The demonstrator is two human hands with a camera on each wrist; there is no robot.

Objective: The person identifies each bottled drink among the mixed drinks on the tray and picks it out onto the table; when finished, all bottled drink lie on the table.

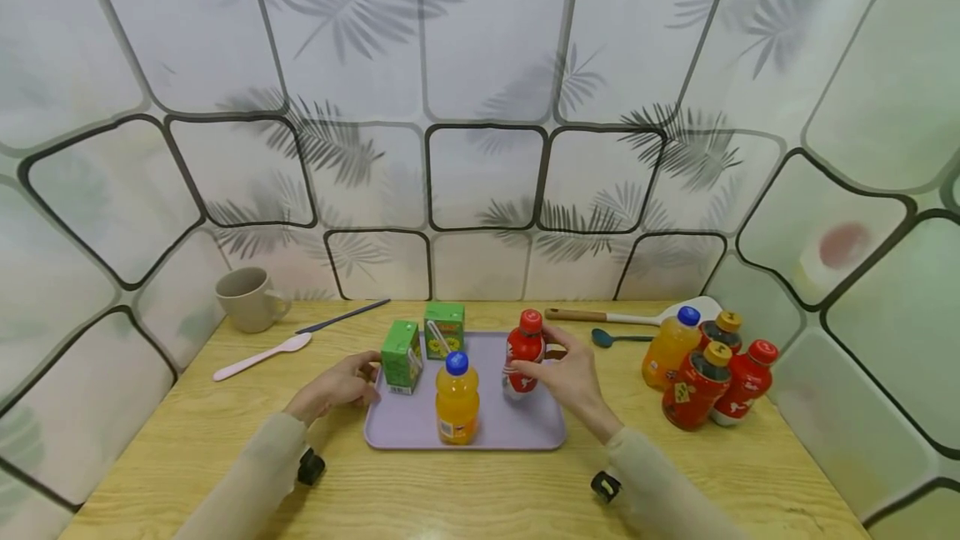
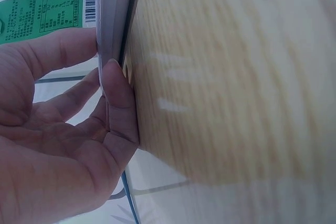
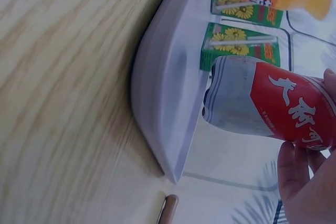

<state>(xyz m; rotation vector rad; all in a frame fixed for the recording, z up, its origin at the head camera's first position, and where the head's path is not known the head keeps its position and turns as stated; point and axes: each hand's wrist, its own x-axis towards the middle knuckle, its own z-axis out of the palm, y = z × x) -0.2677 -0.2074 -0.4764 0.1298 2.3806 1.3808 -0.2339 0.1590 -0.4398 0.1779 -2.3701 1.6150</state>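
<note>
A lavender tray (image 1: 540,432) lies mid-table. On it stand two green juice cartons (image 1: 402,357) (image 1: 444,330), an orange juice bottle (image 1: 457,398) with a blue cap, and a red bottle (image 1: 523,354) with a red cap. My right hand (image 1: 536,357) grips the red bottle (image 3: 283,111) around its middle; its base is level with the tray floor near the right rim (image 3: 168,103). My left hand (image 1: 367,377) holds the tray's left rim (image 2: 110,14), which sits between one finger (image 2: 118,103) and the rest. A green carton (image 2: 47,11) stands just past them.
A beige mug (image 1: 247,298), a pink spoon (image 1: 262,355) and a dark utensil (image 1: 342,317) lie at the back left. A wooden-handled spatula (image 1: 630,317) and a teal spoon (image 1: 618,338) lie behind a cluster of several bottles (image 1: 693,386) at the right. Patterned walls enclose the table.
</note>
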